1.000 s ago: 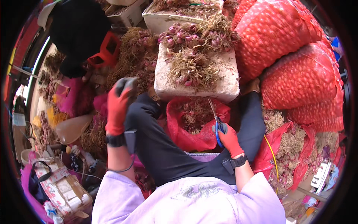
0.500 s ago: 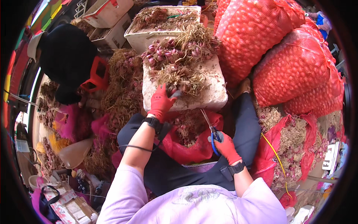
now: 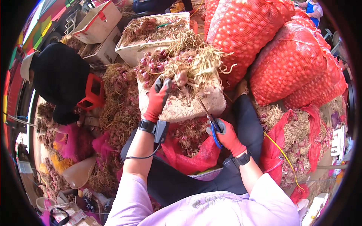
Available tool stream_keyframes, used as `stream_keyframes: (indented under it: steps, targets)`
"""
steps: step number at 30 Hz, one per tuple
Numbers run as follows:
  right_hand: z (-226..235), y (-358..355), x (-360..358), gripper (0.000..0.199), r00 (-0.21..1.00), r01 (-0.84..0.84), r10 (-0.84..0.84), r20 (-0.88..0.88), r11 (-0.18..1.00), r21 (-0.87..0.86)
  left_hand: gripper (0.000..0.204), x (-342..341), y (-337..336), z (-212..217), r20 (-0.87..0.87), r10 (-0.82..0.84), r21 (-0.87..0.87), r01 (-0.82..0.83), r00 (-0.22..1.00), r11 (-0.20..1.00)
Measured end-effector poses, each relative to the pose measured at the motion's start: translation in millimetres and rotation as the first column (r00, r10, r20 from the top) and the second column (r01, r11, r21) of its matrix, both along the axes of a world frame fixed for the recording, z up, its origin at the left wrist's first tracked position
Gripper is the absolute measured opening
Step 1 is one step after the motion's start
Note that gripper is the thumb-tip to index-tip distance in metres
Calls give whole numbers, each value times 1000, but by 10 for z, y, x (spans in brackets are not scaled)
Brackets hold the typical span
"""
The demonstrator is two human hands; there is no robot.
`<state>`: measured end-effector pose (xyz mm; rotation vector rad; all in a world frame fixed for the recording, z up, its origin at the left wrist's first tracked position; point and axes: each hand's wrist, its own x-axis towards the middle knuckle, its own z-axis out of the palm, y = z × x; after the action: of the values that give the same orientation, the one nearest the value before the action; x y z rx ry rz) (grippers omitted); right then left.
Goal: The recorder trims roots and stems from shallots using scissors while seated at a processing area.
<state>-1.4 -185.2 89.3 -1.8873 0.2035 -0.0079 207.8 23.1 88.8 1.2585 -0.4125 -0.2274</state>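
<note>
My left hand [image 3: 159,98], in a red glove, grips a bunch of shallots [image 3: 182,78] with dry stalks at the edge of a white foam box [image 3: 181,107]. The box is heaped with purple shallots and straw-coloured tops. My right hand [image 3: 225,134], also red-gloved, holds blue-handled scissors [image 3: 209,119] whose blades point up toward the bunch. Below both hands, between my knees, lies a red mesh bag [image 3: 190,150] with cut shallots and roots in it.
Large red mesh sacks [image 3: 298,56] full of shallots are stacked at the right. A second foam box [image 3: 151,34] stands behind. A person in black with a hat [image 3: 60,81] crouches at the left among dry stalks [image 3: 118,109]. More red bags [image 3: 290,143] lie at the right.
My left hand has risen from my knee to the foam box and taken hold of a bunch. The scissors in my right hand have moved up toward it.
</note>
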Motion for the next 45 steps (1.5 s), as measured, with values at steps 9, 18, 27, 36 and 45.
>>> stream_keyframes:
  steps: [9,18,27,36,45]
  targets:
    - [26,287,732,33,995,60,-43,84,976,-208,10,-257,-359,-751,-335,-10,134,59,942,989]
    - [-382,78,1150,36,970,200,-125,209,897,-393,15,-343,-589,-961,-423,64,18,-62,904,998]
    - [-540,-39,1147,44,984,136,-108,144,970,-202,16,-335,-737,-978,-229,85,98,-64,970,993]
    - [-570,-58,1465,51,995,72,-102,17,555,-829,40,-368,-417,-599,87,175,699,-185,981,691]
    - [-24,-374,881,34,996,-18,9,-84,995,-103,25,-293,-129,-997,-229,-49,131,81,972,988]
